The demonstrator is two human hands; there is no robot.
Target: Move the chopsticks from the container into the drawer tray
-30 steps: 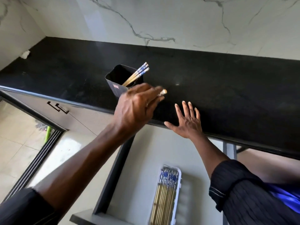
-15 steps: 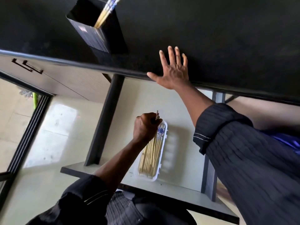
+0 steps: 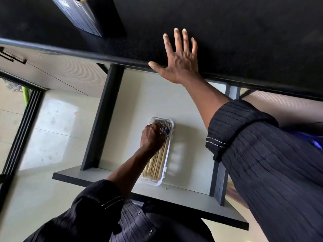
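A black stone countertop (image 3: pixel 244 32) fills the upper part of the head view, its front edge running across from left to right. Below it, a pale drawer (image 3: pixel 139 95) with dark side rails stands pulled out over a light tiled floor (image 3: pixel 52 137). The person wears dark ribbed sleeves (image 3: pixel 262 163) on both arms. The right hand (image 3: pixel 180 62) lies flat on the countertop edge, fingers spread and extended, thumb out to the side, gripping nothing. A dark rectangular container (image 3: pixel 82 16) stands on the countertop at the upper left, cut off by the frame; a sliver of yellow shows at its mouth, too little to identify with certainty. In the drawer sits a white oblong tray (image 3: pixel 166 172), lying lengthwise front to back. Chopsticks (image 3: pixel 157 163) rest inside it in a bundle, pale wooden shafts toward the drawer front and blue-patterned ends toward the back. The left hand (image 3: pixel 152 137) is down over the far half of the tray, fingers curled together upon the patterned ends; whether it actually grips any chopstick cannot be told, as the knuckles hide the contact.
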